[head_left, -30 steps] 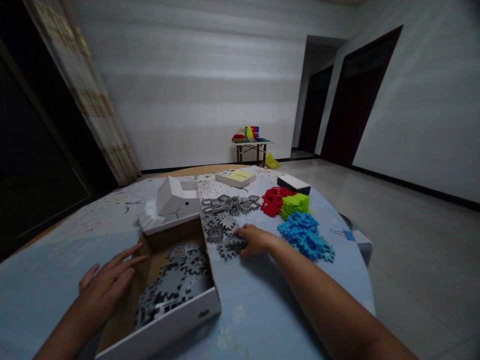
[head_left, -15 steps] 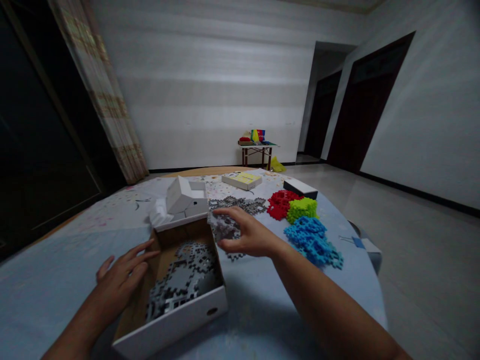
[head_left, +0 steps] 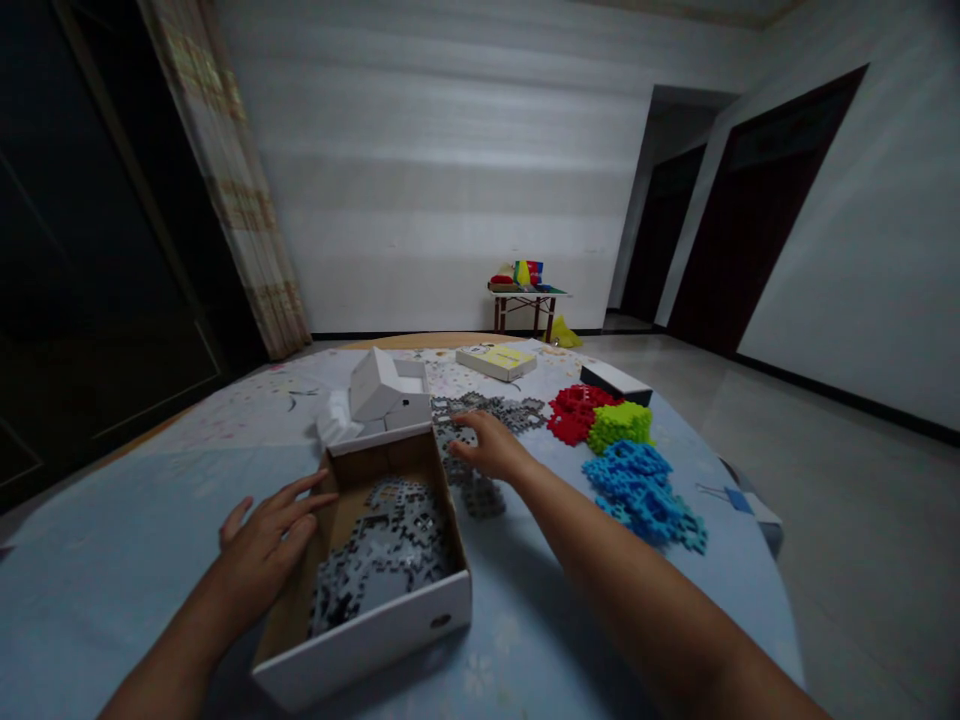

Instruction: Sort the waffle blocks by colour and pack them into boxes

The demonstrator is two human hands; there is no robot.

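My left hand (head_left: pixel 274 540) rests with spread fingers on the left edge of a white cardboard box (head_left: pixel 375 640), holding nothing. Inside the box lie many grey interlocking plastic pieces (head_left: pixel 390 555). My right hand (head_left: pixel 487 447) is just beyond the box's right side, over a pile of loose grey pieces (head_left: pixel 510 412) on the table. Its thumb and fingers are apart, and nothing shows clearly between them. Some grey pieces (head_left: pixel 484 497) below this hand look blurred.
Red (head_left: pixel 577 412), lime green (head_left: pixel 621 427) and blue pieces (head_left: pixel 637 485) lie in piles at the right. Behind the box stands an open white box (head_left: pixel 379 385) beside crumpled white plastic (head_left: pixel 339 418). A yellow-white box (head_left: pixel 496 362) and a black-white box (head_left: pixel 615 382) lie farther back.
My right hand has moved slightly away, and the grey pieces near its fingers have shifted, some now below it. The whole view has shifted, with the scene appearing farther right. My left hand stays on the box edge.
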